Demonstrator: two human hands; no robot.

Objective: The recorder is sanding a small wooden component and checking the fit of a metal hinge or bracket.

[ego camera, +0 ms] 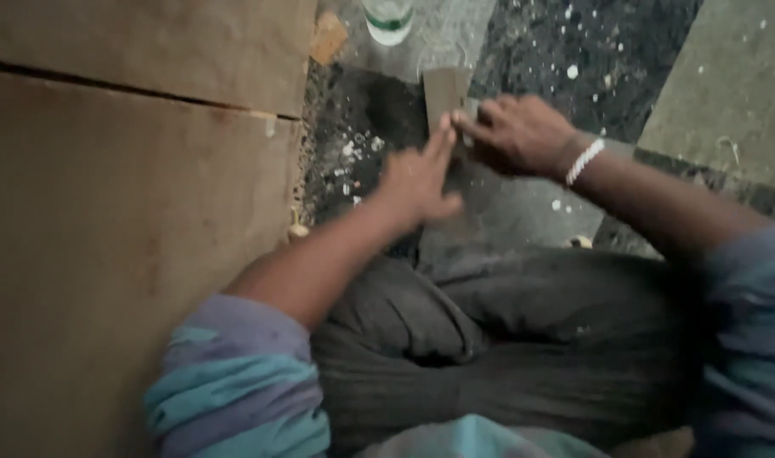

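My right hand (516, 131), with a white beaded bracelet on its wrist, is closed on a flat brownish-grey sheet (445, 92) that looks like sandpaper. It holds the sheet just above the dark speckled floor. My left hand (417, 180) is blurred, its fingers spread and its fingertips touching the sheet's lower edge beside the right hand. Both forearms reach out from striped blue and purple sleeves, above my dark trousers.
Large wooden boards (124, 187) fill the left side, with a crack running across them. A clear bottle with a green label (387, 19) stands at the top. A small wood offcut (328, 37) lies beside it. A grey slab (731, 85) sits at top right.
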